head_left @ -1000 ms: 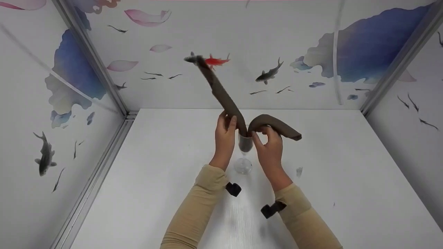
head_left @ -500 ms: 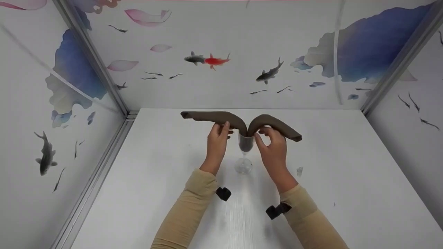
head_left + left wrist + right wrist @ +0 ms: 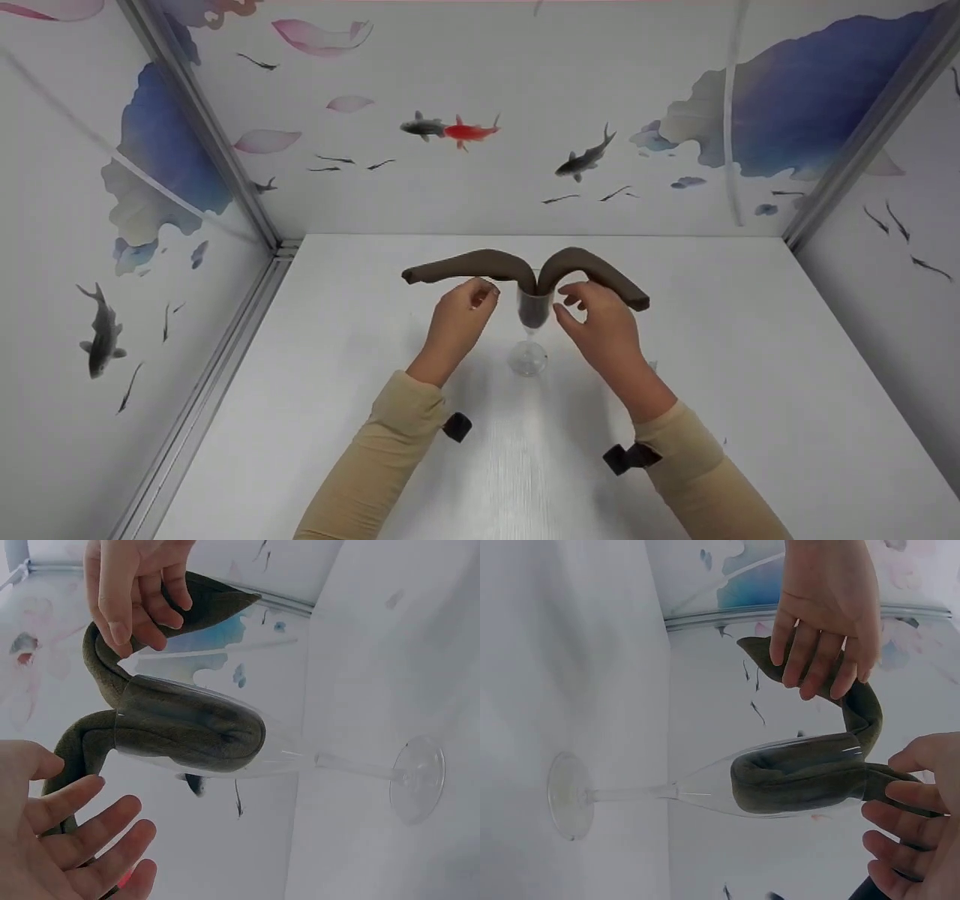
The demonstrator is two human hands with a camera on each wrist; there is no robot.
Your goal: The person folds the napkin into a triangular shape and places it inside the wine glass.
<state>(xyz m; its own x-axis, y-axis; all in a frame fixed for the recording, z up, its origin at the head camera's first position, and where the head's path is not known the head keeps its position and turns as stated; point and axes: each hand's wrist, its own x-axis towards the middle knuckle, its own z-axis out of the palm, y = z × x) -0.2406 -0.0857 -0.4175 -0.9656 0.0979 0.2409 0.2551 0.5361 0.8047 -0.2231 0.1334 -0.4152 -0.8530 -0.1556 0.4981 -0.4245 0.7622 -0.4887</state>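
A dark brown rolled cloth napkin (image 3: 480,264) stands folded in a clear champagne flute (image 3: 292,757), its bend showing through the bowl. Its two ends arch over the rim and droop to either side. My left hand (image 3: 459,319) is just below the left end, its fingers loosely bent and relaxed in the left wrist view. On the other side, my right hand (image 3: 604,322) is beside the rim under the right end, thumb and fingers apart. Neither hand grips the cloth.
The flute's round foot (image 3: 529,358) rests on a white table (image 3: 360,390). White panels painted with fish and petals (image 3: 465,180) enclose the back and sides, joined by metal frame strips (image 3: 247,187).
The napkin's left end, first raised toward the back, has come down to the left. My left hand has let go of it and drawn back; my right hand has shifted slightly right and nearer.
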